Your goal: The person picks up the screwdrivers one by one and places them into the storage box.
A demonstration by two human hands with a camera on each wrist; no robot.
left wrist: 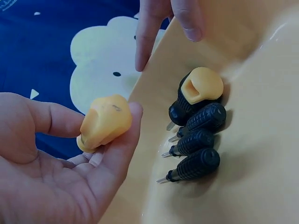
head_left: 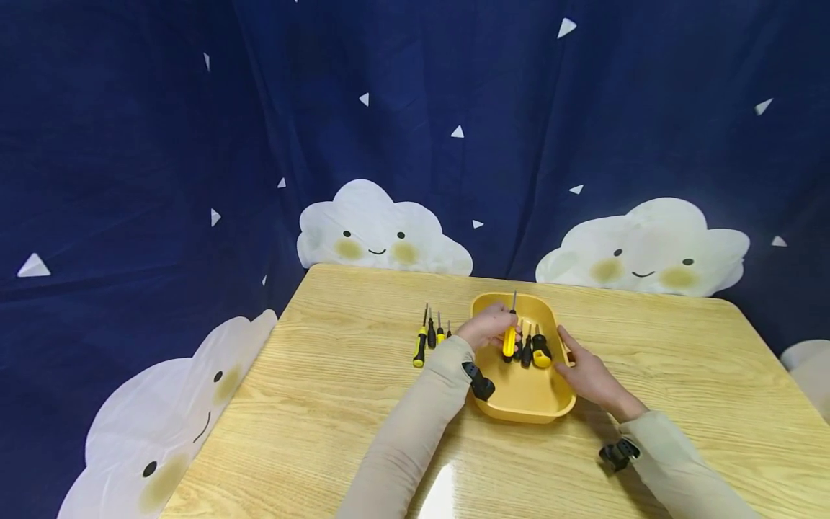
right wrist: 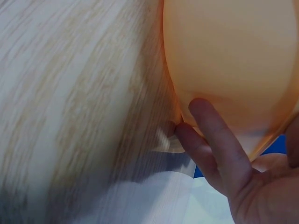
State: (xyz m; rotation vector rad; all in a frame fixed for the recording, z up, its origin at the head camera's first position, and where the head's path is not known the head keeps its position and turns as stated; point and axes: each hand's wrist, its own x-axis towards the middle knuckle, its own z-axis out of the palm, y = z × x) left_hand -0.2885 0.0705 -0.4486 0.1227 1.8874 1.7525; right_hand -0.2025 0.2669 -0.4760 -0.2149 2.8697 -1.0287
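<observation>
So I've got a yellow screwdriver (head_left: pixel 509 342) pinched between thumb and fingers of my left hand (head_left: pixel 488 326), up over the tray (head_left: pixel 521 395), blade toward its far edge. My right hand (head_left: pixel 591 375) loosely holds the tray's right edge, thumb inside, fingers pretty straight along the outer wall. Three slim black screwdrivers (left wrist: pixel 203 116) and a stubby one (left wrist: pixel 204 86) lie in the tray, stubby nearest that edge. More loose screwdrivers (head_left: pixel 420 347) sit on the table (head_left: pixel 305 389), off the tray's left edge.

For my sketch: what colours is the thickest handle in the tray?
The handle is black and yellow, clearest in left wrist view.
</observation>
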